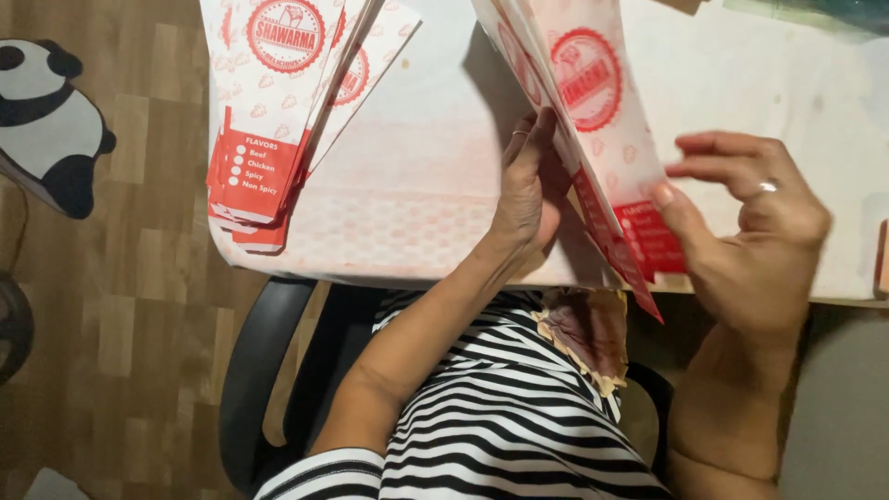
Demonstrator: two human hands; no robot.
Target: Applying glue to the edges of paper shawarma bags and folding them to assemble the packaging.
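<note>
**Loose bundle of sleeves, held by the edges only**

Head view. Landmark: the white table [444, 185], its near edge running just above your lap.

- Your left hand [528, 190] lies flat against the left face of a bundle of red-and-white paper sleeves [593, 120], fingers straight and together, pointing away from you. It props the bundle; it does not clamp it.
- Your right hand [750, 231] comes in from the right side of the table. Thumb tip sits on the red printed panel at the bundle's lower end, fingers curled above it. It looks like a light pinch on the outermost sleeve; I cannot tell whether the fingers behind actually close on the paper.
- The bundle stands tilted on edge, its lower corner hanging past the table's near edge, over your lap.
- A second stack of sleeves [278, 111] lies fanned at the table's left end, its lower ends overhanging the near edge.

Risks, as I judge them:
- Inner sleeves could slide out downward, since nothing grips the overhanging corner.
- A harder thumb pinch could crease the thin paper.
- A nudge from your left elbow could tip the fanned stack to the floor.
</note>
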